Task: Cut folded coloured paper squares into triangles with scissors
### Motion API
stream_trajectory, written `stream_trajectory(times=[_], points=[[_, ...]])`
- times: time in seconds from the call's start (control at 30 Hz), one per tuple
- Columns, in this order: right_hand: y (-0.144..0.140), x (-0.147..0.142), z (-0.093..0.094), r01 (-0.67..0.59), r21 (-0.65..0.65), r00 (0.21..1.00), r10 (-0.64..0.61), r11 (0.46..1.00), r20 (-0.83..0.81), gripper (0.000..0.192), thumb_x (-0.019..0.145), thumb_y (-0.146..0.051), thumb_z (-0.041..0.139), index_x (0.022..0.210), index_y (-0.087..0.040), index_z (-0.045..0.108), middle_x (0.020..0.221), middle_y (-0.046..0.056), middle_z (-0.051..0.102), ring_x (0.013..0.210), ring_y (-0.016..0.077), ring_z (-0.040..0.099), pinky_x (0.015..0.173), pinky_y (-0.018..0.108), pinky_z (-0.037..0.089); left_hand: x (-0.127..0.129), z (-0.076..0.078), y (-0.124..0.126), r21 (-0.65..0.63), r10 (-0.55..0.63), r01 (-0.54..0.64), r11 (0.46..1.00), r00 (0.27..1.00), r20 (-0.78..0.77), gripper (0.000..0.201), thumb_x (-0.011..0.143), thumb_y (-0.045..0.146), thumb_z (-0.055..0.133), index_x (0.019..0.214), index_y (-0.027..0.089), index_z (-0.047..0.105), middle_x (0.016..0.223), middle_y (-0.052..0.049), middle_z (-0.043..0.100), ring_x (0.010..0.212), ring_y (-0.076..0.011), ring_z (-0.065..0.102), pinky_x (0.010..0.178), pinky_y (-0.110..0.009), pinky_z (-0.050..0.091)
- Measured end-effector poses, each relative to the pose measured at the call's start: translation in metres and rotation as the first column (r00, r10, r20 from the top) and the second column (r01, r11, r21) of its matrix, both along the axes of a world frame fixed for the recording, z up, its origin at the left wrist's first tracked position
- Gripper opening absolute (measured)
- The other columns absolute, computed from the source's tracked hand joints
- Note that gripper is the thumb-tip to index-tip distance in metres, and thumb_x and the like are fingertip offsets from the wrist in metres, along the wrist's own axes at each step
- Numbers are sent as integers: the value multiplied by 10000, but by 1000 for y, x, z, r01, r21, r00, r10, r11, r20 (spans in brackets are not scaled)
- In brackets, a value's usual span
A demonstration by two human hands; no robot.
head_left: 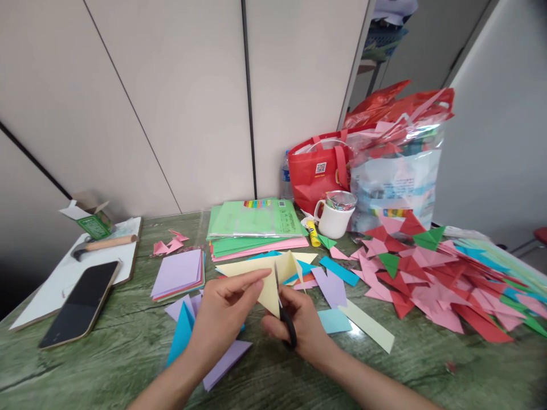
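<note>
My left hand (222, 316) pinches a folded pale yellow paper (267, 276) by its lower left edge, holding it just above the green table (106, 347). My right hand (301, 327) grips black-handled scissors (285, 316), whose blades point up into the yellow paper near its fold. Under my hands lie blue and purple paper pieces (190, 327). A pale yellow strip (367, 326) and a light blue piece (334, 320) rest just right of my right hand.
A phone (81, 303) lies on a white board (43, 293) at left, beside a hammer (105, 245) and a small green box (92, 219). Paper stacks (256, 228), a white mug (334, 219), a red bag (318, 173), a plastic bag (395, 171) and several folded shapes (431, 273) fill the back and right.
</note>
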State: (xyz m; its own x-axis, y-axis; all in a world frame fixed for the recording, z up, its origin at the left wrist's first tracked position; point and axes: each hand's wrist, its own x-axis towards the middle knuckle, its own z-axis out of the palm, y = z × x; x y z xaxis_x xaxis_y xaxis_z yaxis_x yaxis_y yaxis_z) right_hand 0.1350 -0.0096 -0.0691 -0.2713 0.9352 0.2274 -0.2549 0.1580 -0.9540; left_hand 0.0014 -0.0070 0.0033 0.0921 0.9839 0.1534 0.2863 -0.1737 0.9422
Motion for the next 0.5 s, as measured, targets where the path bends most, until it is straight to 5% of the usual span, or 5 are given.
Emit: stream_trajectory(times=[0.5], points=[[-1, -2, -5, 53, -54, 998, -50, 997, 42, 276, 646, -280, 674, 620, -200, 411, 510, -79, 328, 443, 81, 339, 431, 207, 256, 2, -2, 1, -1, -11, 11, 1000, 1000, 18, 188, 727, 218, 621, 858, 274, 743, 786, 19, 745, 622, -122, 645, 536, -178, 487]])
